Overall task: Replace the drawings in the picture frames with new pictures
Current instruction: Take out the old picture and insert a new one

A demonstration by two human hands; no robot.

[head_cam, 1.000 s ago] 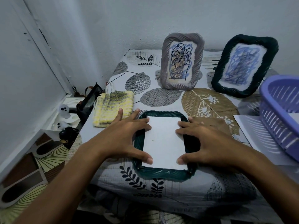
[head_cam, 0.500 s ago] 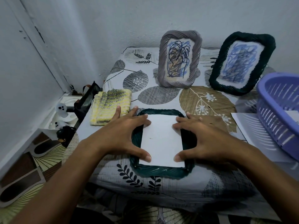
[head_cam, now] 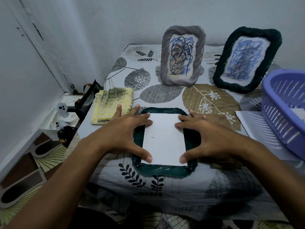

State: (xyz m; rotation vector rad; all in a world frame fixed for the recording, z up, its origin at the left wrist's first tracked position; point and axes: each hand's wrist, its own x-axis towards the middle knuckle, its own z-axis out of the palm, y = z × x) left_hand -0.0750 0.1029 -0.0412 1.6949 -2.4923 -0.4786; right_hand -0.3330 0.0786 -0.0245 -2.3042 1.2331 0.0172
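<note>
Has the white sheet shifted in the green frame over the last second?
No. The white sheet sits in the green frame as before, with both hands pressing its side edges.

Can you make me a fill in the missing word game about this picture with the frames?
1. The left hand and right hand press on a white ____.
2. The frame lying flat is dark ____.
3. The number of frames standing against the wall is ____.
4. The basket on the right is coloured ____.

Missing words: sheet, green, two, purple
</note>
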